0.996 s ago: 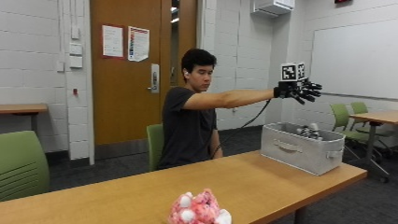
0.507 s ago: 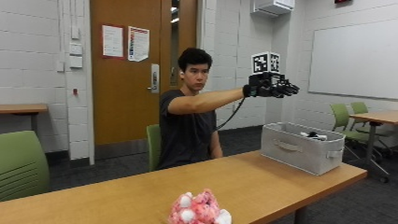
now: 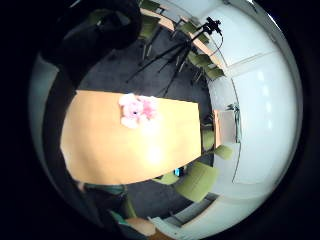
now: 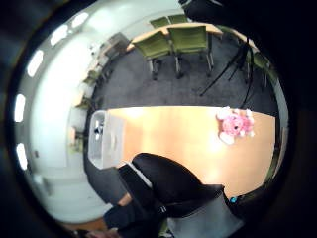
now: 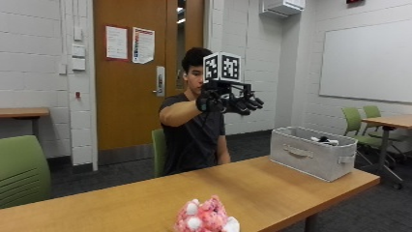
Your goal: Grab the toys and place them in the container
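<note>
One pink toy [image 5: 206,218] waits on the table [image 5: 277,188]; the gloved right hand [image 5: 228,100] is raised high, fingers spread and holding nothing.

The toy lies near the table's front edge, well apart from the grey container [image 5: 312,155] at the far end, which already holds something. It looks plush: likely light, soft, squashable. A grasp around its plump middle should do.

right hand [image 5: 228,100] high over table [image 5: 277,186]; bare tabletop between pink toy [image 5: 206,217] and container [image 5: 313,152]; nothing between.
</note>
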Demonstrator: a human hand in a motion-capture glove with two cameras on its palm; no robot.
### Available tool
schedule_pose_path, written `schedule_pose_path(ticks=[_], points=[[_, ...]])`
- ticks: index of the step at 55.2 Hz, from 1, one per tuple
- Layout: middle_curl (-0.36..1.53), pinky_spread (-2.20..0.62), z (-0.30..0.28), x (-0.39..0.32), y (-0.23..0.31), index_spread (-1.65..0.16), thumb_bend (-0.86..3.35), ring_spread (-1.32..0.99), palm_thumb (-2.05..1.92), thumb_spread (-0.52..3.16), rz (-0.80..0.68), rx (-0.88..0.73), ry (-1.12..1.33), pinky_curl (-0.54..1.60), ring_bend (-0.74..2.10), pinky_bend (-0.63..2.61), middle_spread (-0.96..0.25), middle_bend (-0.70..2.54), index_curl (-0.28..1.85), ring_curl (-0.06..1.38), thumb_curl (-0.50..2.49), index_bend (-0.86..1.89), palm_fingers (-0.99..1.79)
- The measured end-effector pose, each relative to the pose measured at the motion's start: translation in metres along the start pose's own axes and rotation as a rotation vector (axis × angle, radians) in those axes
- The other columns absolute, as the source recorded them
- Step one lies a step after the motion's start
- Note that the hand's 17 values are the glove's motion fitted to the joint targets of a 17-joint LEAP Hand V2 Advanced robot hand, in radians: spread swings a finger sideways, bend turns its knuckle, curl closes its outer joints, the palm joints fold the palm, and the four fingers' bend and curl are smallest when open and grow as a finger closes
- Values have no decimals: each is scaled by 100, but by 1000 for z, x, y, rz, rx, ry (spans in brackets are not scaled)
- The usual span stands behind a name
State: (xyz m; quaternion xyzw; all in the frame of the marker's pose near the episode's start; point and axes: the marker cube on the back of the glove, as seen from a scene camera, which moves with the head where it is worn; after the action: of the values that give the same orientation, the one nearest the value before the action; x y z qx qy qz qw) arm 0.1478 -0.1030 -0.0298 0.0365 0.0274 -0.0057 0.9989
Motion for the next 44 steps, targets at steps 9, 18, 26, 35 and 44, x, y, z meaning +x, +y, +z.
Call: schedule_pose_path(ticks=[9, 18, 26, 35, 44], points=[[47, -1, 54, 58, -22, -38, -11, -23, -15, 89, 37, -8, -8, 30, 60, 103, -18, 21, 29, 20, 15, 17, -2], [45, 1, 127, 93, -34, -38, -10, -20, -14, 85, 79, -99, -44, 32, 56, 107, -19, 17, 28, 20, 15, 14, -6], [39, 2, 196, 107, -33, -38, -10, -17, -13, 82, 106, -166, -63, 34, 53, 115, -18, 11, 27, 20, 16, 13, -14], [33, 3, 245, 113, -31, -37, -10, -13, -13, 80, 138, -239, -78, 36, 45, 120, -17, 11, 27, 20, 17, 13, -19], [29, 3, 274, 115, -25, -37, -10, -11, -13, 78, 147, -292, -28, 36, 40, 121, -16, 11, 25, 20, 18, 12, -18]])
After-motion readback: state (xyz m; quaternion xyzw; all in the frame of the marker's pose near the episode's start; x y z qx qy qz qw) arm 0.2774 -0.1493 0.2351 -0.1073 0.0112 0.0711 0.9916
